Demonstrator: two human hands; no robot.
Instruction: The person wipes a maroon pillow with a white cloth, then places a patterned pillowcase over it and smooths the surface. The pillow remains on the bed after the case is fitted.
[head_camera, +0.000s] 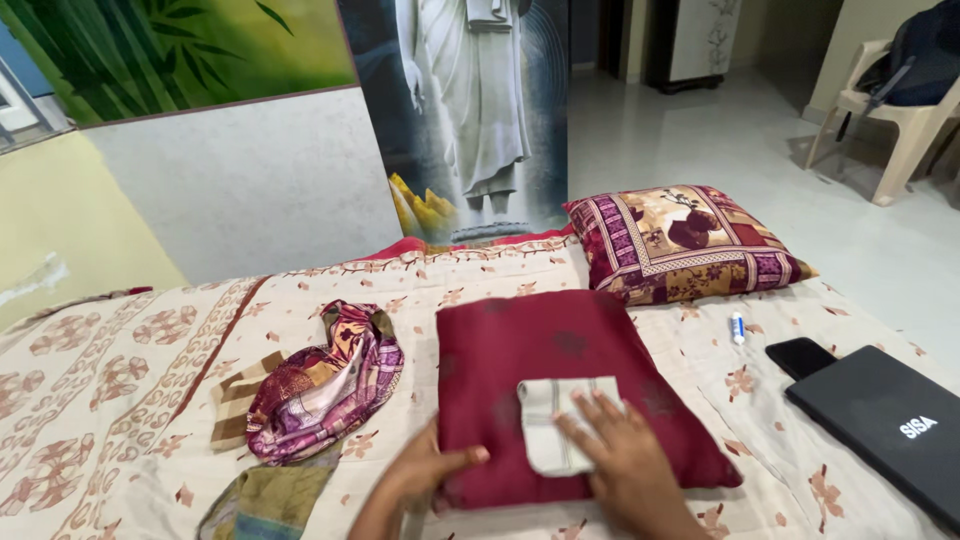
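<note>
A dark red folded cloth (560, 360) lies flat on the bed in front of me. On top of it sits a small folded white cloth (545, 405). My right hand (625, 455) rests flat on that white cloth, fingers spread and pressing down. My left hand (425, 470) grips the near left edge of the dark red cloth, thumb on top. A crumpled purple and pink patterned cloth (325, 385) lies to the left of the red one.
The bed carries a cream floral sheet (130, 400). A patterned maroon pillow (685, 240) lies at the far side, a closed black laptop (885, 425), a black phone (800, 355) and a small white tube (738, 327) at the right. A plastic chair (900, 110) stands on the floor beyond.
</note>
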